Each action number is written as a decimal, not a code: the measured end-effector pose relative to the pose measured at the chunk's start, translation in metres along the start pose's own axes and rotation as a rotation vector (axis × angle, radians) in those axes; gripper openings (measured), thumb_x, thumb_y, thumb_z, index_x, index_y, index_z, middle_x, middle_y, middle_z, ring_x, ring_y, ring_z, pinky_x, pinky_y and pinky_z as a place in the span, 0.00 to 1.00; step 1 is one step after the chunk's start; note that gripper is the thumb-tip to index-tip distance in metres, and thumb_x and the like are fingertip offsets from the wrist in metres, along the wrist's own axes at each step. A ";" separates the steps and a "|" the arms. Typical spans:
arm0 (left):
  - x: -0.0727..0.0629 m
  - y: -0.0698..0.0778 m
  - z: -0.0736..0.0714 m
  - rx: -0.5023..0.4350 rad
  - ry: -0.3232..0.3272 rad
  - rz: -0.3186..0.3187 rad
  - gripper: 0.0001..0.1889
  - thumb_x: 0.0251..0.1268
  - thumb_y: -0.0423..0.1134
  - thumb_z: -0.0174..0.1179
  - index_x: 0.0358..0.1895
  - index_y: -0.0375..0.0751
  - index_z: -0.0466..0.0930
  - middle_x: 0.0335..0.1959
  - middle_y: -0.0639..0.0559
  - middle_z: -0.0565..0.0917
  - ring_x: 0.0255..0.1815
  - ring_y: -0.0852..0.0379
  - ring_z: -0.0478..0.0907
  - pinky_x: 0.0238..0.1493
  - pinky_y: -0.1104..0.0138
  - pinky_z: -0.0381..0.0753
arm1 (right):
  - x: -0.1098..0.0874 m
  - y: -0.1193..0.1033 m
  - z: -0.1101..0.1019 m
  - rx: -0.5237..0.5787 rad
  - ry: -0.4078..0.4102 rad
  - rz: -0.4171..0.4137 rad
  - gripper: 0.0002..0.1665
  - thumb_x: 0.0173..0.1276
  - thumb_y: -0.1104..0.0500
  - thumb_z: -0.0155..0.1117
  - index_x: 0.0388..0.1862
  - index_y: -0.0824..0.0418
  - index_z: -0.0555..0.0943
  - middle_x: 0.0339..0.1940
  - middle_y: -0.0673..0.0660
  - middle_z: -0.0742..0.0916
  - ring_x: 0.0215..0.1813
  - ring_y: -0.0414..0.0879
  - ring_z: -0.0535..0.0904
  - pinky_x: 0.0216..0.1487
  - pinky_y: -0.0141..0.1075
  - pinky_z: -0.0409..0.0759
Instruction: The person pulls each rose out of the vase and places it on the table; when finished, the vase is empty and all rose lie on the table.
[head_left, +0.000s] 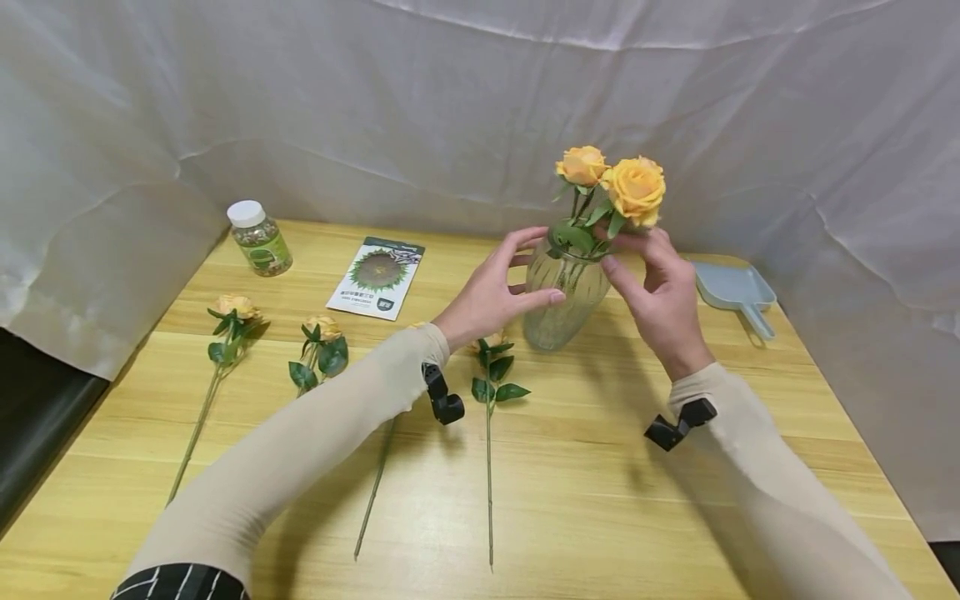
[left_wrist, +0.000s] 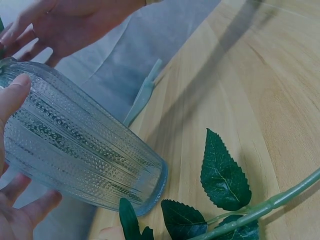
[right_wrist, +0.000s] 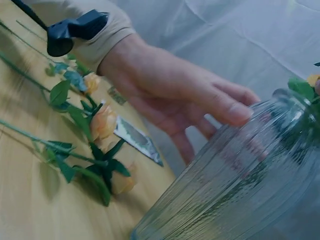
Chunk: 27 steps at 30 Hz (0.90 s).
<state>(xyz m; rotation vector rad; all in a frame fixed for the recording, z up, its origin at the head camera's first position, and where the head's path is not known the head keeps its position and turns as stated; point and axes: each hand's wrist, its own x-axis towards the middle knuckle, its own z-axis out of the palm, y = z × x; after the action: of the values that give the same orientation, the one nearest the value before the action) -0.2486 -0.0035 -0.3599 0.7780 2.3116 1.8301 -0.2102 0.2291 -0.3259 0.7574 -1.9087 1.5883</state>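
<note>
A clear ribbed glass vase (head_left: 564,300) stands on the table with two yellow roses (head_left: 636,190) rising from its mouth. My left hand (head_left: 495,287) holds the vase from the left, thumb across its front and fingers behind; the right wrist view shows that thumb against the glass (right_wrist: 235,185). At the rim, my right hand (head_left: 660,287) pinches the nearer rose low under its bloom, among the leaves. Its fingertips are partly hidden by the leaves. In the left wrist view, the right hand (left_wrist: 75,25) is close over the vase's mouth.
Several more roses lie on the table, one (head_left: 489,392) just left of the vase and another (head_left: 217,375) at far left. A seed packet (head_left: 375,279) and a white-lidded jar (head_left: 260,242) are farther back. A grey-blue dustpan (head_left: 731,285) lies at right.
</note>
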 end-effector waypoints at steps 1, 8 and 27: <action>0.000 0.000 0.000 -0.002 0.001 -0.001 0.48 0.66 0.51 0.79 0.85 0.66 0.60 0.82 0.56 0.68 0.81 0.52 0.70 0.73 0.59 0.85 | 0.002 -0.001 0.000 0.018 0.024 0.000 0.17 0.71 0.80 0.64 0.57 0.78 0.85 0.61 0.47 0.92 0.73 0.50 0.77 0.83 0.40 0.72; 0.000 0.001 0.000 0.004 -0.001 -0.005 0.48 0.66 0.52 0.79 0.85 0.67 0.60 0.83 0.57 0.68 0.81 0.51 0.70 0.74 0.59 0.85 | 0.015 -0.012 -0.008 0.145 0.135 0.011 0.20 0.69 0.81 0.66 0.59 0.73 0.86 0.61 0.58 0.90 0.67 0.51 0.85 0.75 0.38 0.83; -0.001 -0.001 -0.001 -0.015 -0.003 0.010 0.49 0.66 0.51 0.79 0.85 0.62 0.60 0.83 0.55 0.68 0.81 0.50 0.70 0.73 0.60 0.85 | 0.062 -0.061 -0.041 0.403 0.617 -0.096 0.23 0.53 0.83 0.74 0.50 0.78 0.84 0.49 0.71 0.87 0.40 0.56 0.87 0.52 0.42 0.93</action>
<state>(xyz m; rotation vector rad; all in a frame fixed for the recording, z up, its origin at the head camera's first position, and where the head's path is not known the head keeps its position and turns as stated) -0.2485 -0.0049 -0.3603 0.7908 2.2932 1.8465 -0.2081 0.2553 -0.2337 0.4235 -1.1173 1.8915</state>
